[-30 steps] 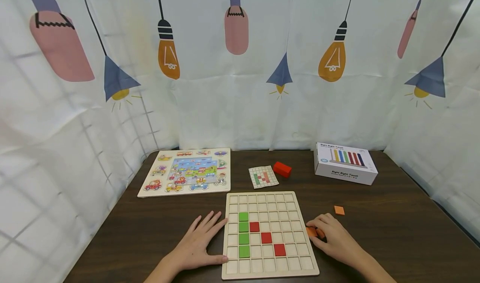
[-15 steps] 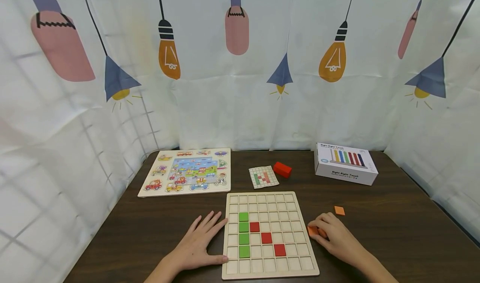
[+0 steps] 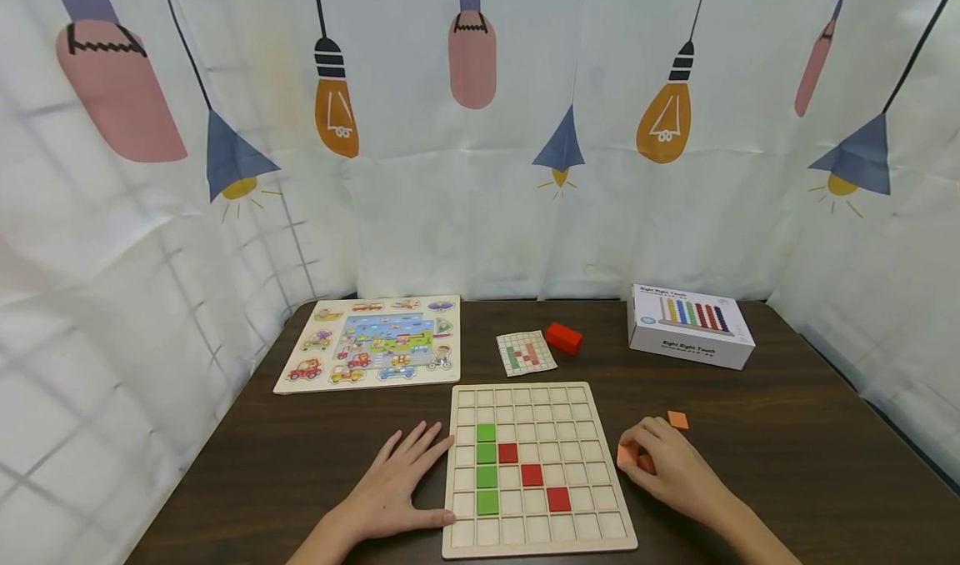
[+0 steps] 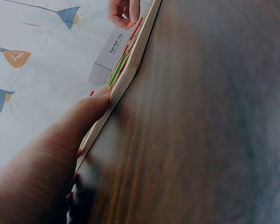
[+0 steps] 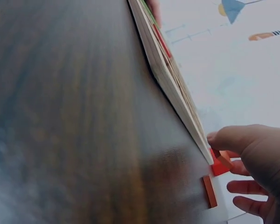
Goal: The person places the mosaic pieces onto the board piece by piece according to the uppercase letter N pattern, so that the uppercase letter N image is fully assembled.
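Note:
In the head view a pale wooden grid board [image 3: 585,522] lies in front of me, with a column of green tiles [image 3: 487,454] and a diagonal of three red tiles [image 3: 532,475] in its cells. My left hand [image 3: 396,486] rests with spread, straight fingers at the board's left edge; in the left wrist view its thumb [image 4: 94,105] touches the rim. Right of the board, my right hand [image 3: 670,469] pinches an orange tile [image 3: 626,456] between thumb and fingers, held tilted. Another orange piece [image 3: 646,463] shows below that hand, partly hidden.
A loose orange tile [image 3: 677,420] lies beyond my right hand. Behind the board are a pattern card [image 3: 514,367], a red block [image 3: 564,338] and a white box [image 3: 690,344]. A vehicle picture puzzle [image 3: 300,386] lies at the back left.
My right hand has shifted slightly right, away from the board, and the orange tile in its fingers has tipped from flat to steeper. The left hand has stayed in place.

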The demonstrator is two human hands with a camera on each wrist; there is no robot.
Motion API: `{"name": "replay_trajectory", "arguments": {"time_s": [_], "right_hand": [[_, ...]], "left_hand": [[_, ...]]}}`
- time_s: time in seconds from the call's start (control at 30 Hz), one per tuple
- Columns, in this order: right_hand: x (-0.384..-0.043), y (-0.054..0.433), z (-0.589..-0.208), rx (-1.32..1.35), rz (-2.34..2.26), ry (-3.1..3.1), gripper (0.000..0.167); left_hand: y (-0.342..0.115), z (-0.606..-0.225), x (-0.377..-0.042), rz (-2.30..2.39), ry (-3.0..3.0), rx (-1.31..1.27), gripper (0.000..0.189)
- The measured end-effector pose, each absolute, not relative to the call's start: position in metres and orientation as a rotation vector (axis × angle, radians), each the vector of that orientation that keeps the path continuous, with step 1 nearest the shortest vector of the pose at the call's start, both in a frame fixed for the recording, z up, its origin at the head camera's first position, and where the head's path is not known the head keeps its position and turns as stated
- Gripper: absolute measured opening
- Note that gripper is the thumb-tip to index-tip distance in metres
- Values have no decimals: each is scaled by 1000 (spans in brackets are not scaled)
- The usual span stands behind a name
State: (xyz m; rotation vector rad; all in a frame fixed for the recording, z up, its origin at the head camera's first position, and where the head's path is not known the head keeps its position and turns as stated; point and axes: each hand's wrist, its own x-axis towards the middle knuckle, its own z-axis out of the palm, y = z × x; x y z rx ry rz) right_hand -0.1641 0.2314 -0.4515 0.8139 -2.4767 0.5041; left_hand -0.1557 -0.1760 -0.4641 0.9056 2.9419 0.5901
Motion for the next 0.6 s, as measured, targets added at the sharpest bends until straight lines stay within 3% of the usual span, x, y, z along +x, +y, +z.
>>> {"name": "replay_trajectory", "arguments": {"time_s": [0.6], "right_hand": [[-166, 209, -441, 911, 429, -2519, 27]], "left_hand": [[-176, -465, -155, 609, 2939, 918, 90]]}}
